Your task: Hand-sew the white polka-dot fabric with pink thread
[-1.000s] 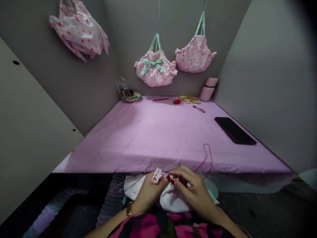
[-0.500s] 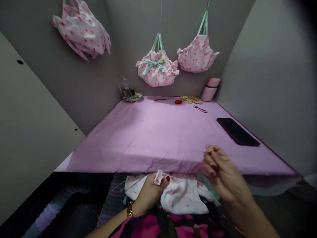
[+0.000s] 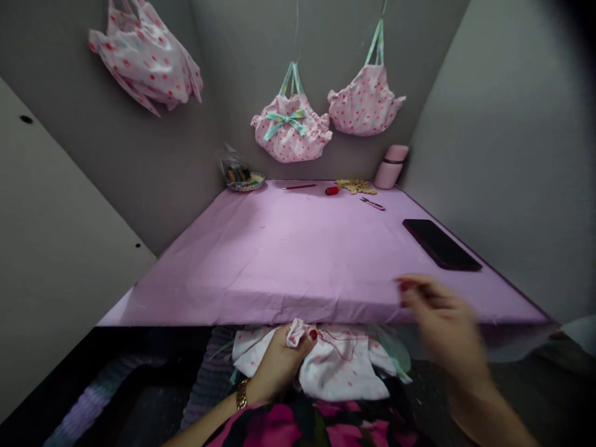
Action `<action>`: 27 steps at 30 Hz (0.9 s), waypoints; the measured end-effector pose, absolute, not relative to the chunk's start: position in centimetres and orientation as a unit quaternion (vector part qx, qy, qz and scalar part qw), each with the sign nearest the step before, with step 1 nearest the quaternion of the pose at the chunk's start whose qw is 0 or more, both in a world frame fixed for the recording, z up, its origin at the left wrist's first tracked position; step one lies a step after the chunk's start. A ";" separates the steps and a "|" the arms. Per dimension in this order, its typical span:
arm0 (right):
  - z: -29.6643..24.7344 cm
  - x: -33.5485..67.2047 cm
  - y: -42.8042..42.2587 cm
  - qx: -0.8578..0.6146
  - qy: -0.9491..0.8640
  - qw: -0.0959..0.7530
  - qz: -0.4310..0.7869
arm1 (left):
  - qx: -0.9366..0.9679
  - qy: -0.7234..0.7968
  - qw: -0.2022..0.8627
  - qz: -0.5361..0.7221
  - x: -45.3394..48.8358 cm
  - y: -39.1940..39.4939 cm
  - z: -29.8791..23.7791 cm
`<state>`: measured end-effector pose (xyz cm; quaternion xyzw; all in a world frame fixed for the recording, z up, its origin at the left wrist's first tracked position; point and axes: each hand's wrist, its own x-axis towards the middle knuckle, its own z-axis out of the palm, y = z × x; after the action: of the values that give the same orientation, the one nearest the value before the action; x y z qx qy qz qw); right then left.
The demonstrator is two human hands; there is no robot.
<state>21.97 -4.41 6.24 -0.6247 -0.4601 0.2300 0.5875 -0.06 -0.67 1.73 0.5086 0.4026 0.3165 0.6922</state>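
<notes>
My left hand [image 3: 278,361] is closed on a white cloth with pink dots [image 3: 344,377], bunching one edge up between thumb and fingers. The cloth lies over my lap, just below the table's front edge. Loose red thread [image 3: 345,356] curls across it, right of my thumb. Green ribbon [image 3: 401,371] hangs at the cloth's right side. My right hand [image 3: 444,326] is off to the right, raised near the table edge and blurred by motion. Its fingertips are pinched together; whatever they hold is too smeared to make out.
On the pink-covered table [image 3: 279,254] lie a dark phone [image 3: 441,244], thread snips [image 3: 372,203], a red thread spool [image 3: 331,191], a red pencil-like stick [image 3: 298,186] and a pink flask [image 3: 391,167]. Dotted fabric pieces [image 3: 292,139] hang above. Grey panels enclose the sides.
My right hand has shifted slightly right and turned; the small red loop at its fingertips no longer shows. Red thread now shows loosely curled on the cloth. My left hand keeps its hold.
</notes>
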 end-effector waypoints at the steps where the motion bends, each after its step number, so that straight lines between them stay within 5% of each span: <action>1: 5.7 20.8 -3.9 -0.616 -0.486 0.565 0.254 | 0.504 0.401 0.697 0.315 0.0 -0.7 1.7; 5: 3.9 17.3 -3.0 -0.585 -0.602 0.416 0.350 | 0.497 0.371 0.720 0.311 0.0 -0.6 1.5; 10: 3.4 15.8 -3.3 -0.560 -0.651 0.374 0.350 | 0.522 0.372 0.702 0.311 -0.2 -0.5 1.4; 20: 3.9 17.9 -2.9 -0.513 -0.350 0.577 0.531 | 0.539 0.393 0.677 0.310 -0.4 -0.6 1.6; 27: 8.8 23.7 -4.0 -0.471 -0.315 0.703 0.430 | 0.547 0.406 0.667 0.302 -0.4 -0.5 1.4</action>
<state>23.69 -4.00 8.78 -0.4707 -0.3152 0.4302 0.7029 -0.42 -0.49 1.40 0.5474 0.4059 0.3017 0.6668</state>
